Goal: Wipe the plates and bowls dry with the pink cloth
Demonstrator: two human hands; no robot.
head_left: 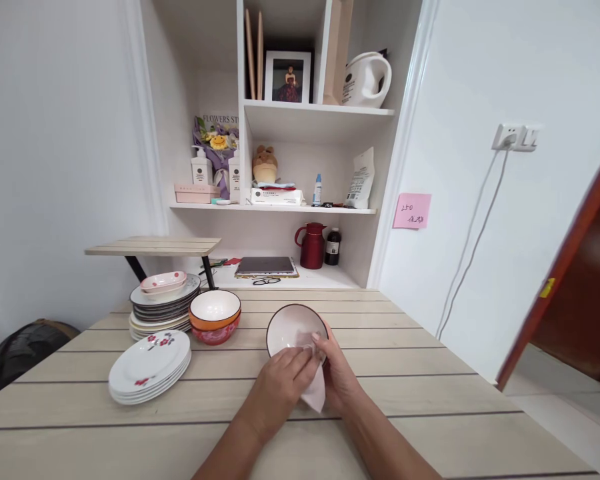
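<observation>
A dark-rimmed bowl [290, 325] with a pale inside is tilted toward me over the wooden table [430, 373]. My right hand [337, 373] grips its near rim and side. My left hand [280, 383] presses a pale pink cloth [314, 393] into the bowl, fingers closed on the cloth. Part of the cloth hangs below the bowl between my hands.
Left of the bowl stand stacked bowls [215, 317], a stack of flowered plates [150, 367] and a taller plate stack [163, 307] topped by a pink dish. Behind are shelves with a red jug [311, 245], a tablet [265, 265] and glasses.
</observation>
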